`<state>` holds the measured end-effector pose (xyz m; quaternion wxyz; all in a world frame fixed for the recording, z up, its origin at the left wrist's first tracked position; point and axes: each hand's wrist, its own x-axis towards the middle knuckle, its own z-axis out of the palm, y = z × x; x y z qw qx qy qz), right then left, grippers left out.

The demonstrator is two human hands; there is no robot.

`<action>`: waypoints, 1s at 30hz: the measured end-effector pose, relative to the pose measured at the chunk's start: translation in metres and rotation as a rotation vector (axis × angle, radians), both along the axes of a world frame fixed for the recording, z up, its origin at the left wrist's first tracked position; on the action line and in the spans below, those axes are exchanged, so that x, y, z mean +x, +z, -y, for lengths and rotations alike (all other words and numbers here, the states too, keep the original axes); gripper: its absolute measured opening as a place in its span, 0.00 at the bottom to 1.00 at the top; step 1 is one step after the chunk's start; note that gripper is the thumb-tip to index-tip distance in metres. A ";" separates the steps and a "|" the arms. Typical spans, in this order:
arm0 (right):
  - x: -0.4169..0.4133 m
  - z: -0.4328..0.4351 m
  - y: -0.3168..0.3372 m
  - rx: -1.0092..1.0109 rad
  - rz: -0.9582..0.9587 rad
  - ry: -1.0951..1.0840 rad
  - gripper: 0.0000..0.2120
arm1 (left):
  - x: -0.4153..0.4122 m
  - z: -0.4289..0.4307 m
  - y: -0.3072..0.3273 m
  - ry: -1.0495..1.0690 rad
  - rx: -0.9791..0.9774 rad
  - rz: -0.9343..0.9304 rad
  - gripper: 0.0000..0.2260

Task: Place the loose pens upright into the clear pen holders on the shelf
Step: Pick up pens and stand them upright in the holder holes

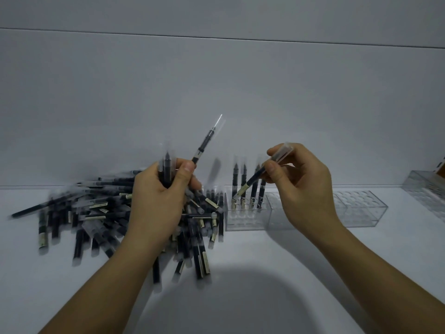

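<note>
A heap of loose black pens (91,213) with clear caps lies on the white shelf at the left. My left hand (159,198) grips a bunch of pens above the heap; one pen (207,141) sticks up and to the right from it. My right hand (303,189) pinches a single pen (252,180) by its clear cap, its lower end slanting down-left toward the nearest clear pen holder (243,220). Several pens (243,182) stand upright in that holder's back row.
Further clear holders stand in a row to the right: one (277,213) partly behind my right hand, another (361,208) beyond it, and one (426,189) at the far right edge. A white wall rises behind the shelf (265,273).
</note>
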<state>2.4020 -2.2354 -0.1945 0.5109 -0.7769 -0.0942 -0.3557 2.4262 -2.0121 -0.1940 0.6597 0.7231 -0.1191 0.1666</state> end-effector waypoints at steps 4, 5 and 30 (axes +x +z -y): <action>0.004 -0.008 0.004 -0.152 0.023 0.006 0.06 | 0.001 0.000 0.002 0.004 -0.068 -0.053 0.11; 0.006 -0.010 0.005 -0.210 0.033 0.005 0.07 | 0.001 -0.001 0.002 -0.004 -0.084 -0.074 0.11; -0.004 -0.014 -0.005 -0.263 0.125 -0.080 0.16 | -0.002 0.002 0.002 -0.207 -0.069 -0.042 0.15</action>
